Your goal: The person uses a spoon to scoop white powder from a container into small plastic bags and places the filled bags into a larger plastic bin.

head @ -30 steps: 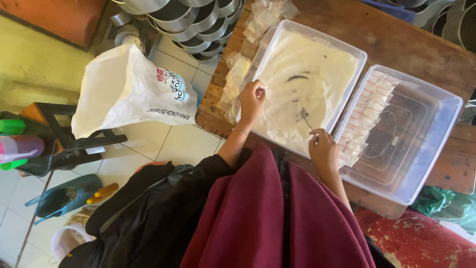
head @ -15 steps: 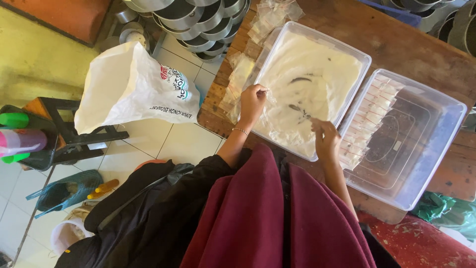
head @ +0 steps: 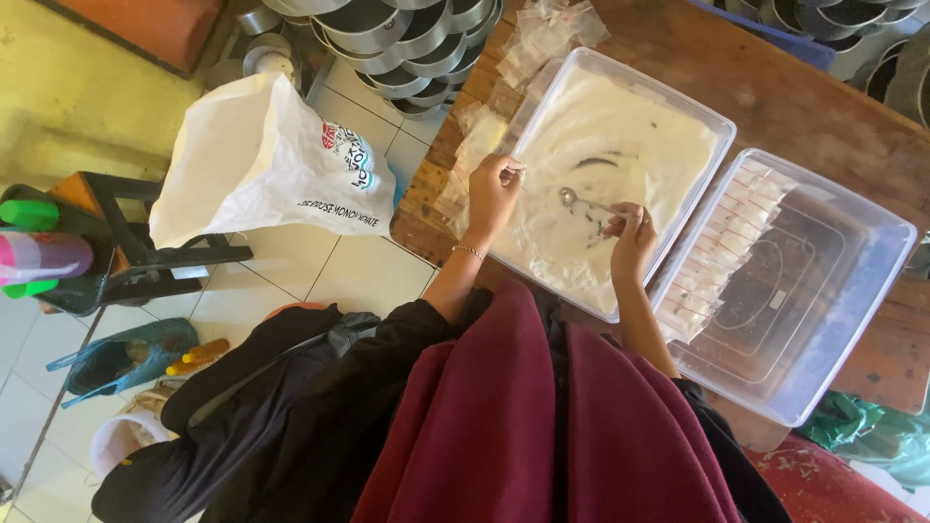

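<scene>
I see a small metal spoon (head: pixel 581 200) held level above the white powder (head: pixel 620 155), bowl pointing left. The powder fills a clear rectangular tub (head: pixel 712 121) on the wooden table. A small clear plastic pouch (head: pixel 515 172) hangs pinched at the tub's left edge.

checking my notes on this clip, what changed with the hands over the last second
The right hand lifted the small spoon out of the white powder, bowl pointing toward the left hand, which kept pinching a small clear packet. The powder tub and the tub of filled packets stayed put.
</scene>
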